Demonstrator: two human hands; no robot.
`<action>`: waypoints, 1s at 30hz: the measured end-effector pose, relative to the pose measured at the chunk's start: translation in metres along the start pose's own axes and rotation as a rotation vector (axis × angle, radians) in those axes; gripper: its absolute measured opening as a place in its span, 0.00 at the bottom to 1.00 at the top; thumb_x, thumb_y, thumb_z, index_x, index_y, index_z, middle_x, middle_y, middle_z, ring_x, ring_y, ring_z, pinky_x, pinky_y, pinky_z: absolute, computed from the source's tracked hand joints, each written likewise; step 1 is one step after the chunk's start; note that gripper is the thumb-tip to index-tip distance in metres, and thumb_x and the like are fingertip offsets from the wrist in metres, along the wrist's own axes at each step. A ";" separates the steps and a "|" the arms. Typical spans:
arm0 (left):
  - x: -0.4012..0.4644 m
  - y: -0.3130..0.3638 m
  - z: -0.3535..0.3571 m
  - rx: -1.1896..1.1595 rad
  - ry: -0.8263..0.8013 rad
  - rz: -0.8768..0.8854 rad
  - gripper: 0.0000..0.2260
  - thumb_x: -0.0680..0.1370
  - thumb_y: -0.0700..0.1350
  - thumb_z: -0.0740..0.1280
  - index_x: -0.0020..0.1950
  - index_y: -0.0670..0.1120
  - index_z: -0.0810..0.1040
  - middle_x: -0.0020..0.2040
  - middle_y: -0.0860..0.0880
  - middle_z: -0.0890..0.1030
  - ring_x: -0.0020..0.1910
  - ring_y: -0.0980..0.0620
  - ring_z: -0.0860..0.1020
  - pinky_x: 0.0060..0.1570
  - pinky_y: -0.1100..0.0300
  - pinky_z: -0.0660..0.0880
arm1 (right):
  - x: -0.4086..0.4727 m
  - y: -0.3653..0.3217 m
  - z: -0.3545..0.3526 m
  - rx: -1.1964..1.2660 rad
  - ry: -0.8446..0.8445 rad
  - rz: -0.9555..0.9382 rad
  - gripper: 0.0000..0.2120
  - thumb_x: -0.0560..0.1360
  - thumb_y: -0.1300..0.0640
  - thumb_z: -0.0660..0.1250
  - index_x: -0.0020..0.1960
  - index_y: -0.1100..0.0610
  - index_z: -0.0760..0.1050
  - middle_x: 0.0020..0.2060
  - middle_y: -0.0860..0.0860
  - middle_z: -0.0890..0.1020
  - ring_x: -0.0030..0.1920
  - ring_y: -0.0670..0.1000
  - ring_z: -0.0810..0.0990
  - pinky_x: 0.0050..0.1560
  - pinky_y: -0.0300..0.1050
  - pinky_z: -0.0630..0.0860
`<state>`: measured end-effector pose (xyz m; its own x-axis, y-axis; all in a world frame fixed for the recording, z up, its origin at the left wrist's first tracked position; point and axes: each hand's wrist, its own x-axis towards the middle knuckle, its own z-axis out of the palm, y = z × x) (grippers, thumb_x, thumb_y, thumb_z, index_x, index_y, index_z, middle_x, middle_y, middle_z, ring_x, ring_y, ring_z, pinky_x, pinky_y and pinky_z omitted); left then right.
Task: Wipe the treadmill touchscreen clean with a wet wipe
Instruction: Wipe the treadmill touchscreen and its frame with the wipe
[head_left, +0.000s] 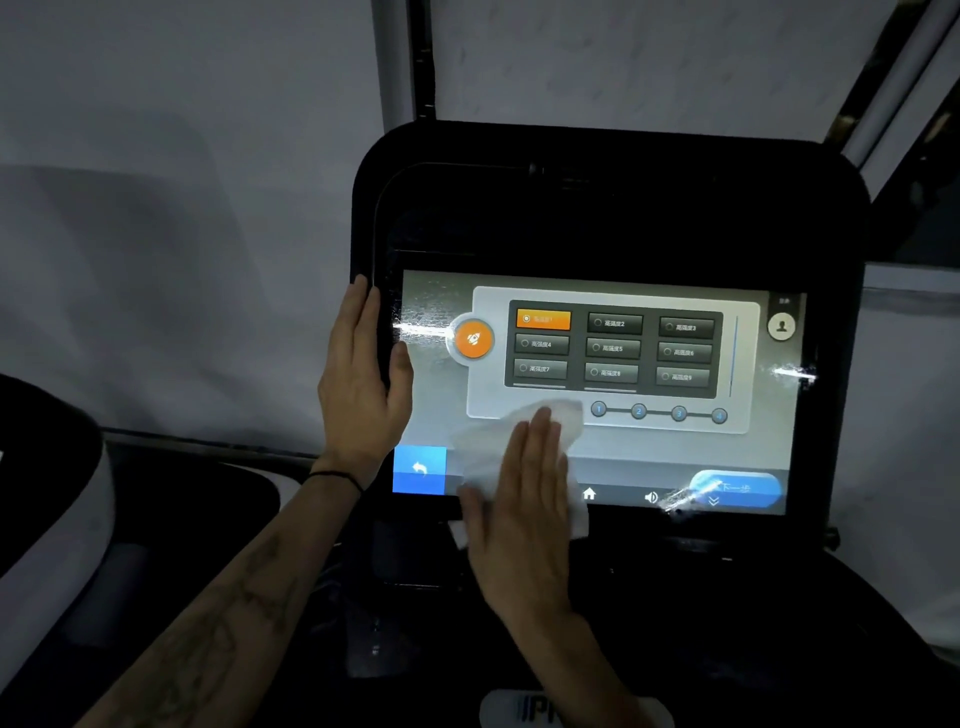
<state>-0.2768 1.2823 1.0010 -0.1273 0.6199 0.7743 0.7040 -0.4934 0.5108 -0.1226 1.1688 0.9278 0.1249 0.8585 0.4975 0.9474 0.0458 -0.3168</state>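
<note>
White crumpled wet wipe (524, 441) on lit touchscreen (649, 447)

Behind the console, pale grey wall panels (182, 208) split by a dark vertical frame post (423, 57). At far left, a rounded white-and-black machine housing (57, 493), partly cut off.
</note>
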 end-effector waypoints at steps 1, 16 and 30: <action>0.000 0.000 0.000 -0.001 0.003 -0.003 0.24 0.84 0.45 0.59 0.81 0.41 0.66 0.82 0.45 0.65 0.80 0.49 0.66 0.73 0.66 0.66 | -0.014 -0.006 0.004 0.007 -0.016 -0.008 0.37 0.84 0.41 0.51 0.82 0.65 0.50 0.83 0.59 0.48 0.83 0.57 0.47 0.79 0.56 0.54; -0.001 0.002 0.000 0.003 0.002 -0.005 0.24 0.84 0.44 0.59 0.80 0.40 0.66 0.81 0.45 0.65 0.80 0.48 0.67 0.72 0.73 0.62 | -0.017 -0.028 0.016 0.040 -0.043 -0.070 0.38 0.84 0.37 0.51 0.83 0.63 0.51 0.83 0.57 0.51 0.83 0.55 0.50 0.80 0.53 0.52; 0.000 0.001 0.000 0.003 -0.005 -0.008 0.24 0.84 0.45 0.59 0.81 0.41 0.65 0.82 0.46 0.65 0.81 0.50 0.65 0.74 0.66 0.65 | -0.021 -0.005 0.008 -0.026 0.021 -0.018 0.37 0.83 0.39 0.53 0.81 0.65 0.54 0.82 0.60 0.53 0.83 0.58 0.52 0.78 0.55 0.57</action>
<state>-0.2761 1.2817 1.0016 -0.1293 0.6265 0.7686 0.7048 -0.4871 0.5157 -0.1320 1.1545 0.9119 0.1137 0.8467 0.5198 0.9569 0.0474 -0.2866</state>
